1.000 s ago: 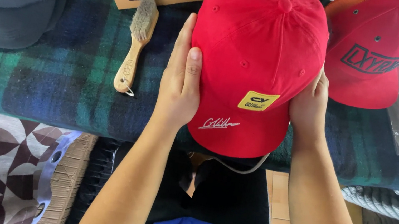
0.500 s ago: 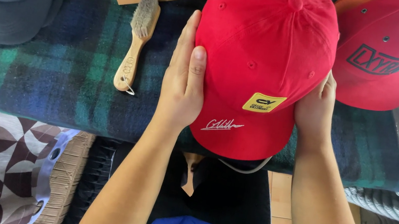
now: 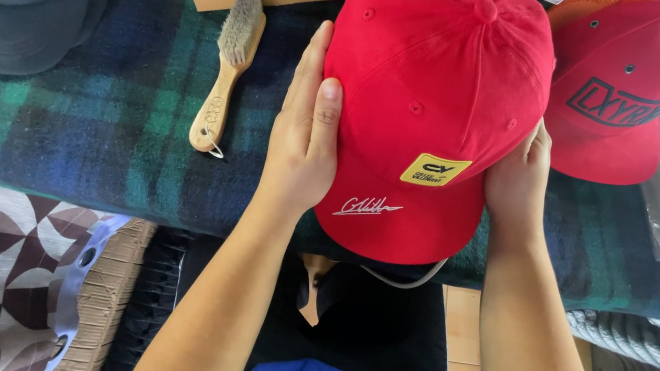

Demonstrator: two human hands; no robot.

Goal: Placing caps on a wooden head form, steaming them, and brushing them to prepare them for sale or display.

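Item: red cotton baseball cap (image 3: 432, 96) on plaid-covered counter (image 3: 90, 139), brim toward person
Left hand (image 3: 302, 141): fingers flat on crown side
Right hand (image 3: 515, 184): fingers cupping opposite side
Technique: press evenly; avoid denting crown

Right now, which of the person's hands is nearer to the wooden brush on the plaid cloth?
Left. The left hand cups the near side of the red cap, just beside the wooden brush without touching it. The right hand holds the cap's far side.

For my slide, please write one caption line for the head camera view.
Both bare hands, left hand and right hand, cup a red cotton cap on a dark plaid blanket.
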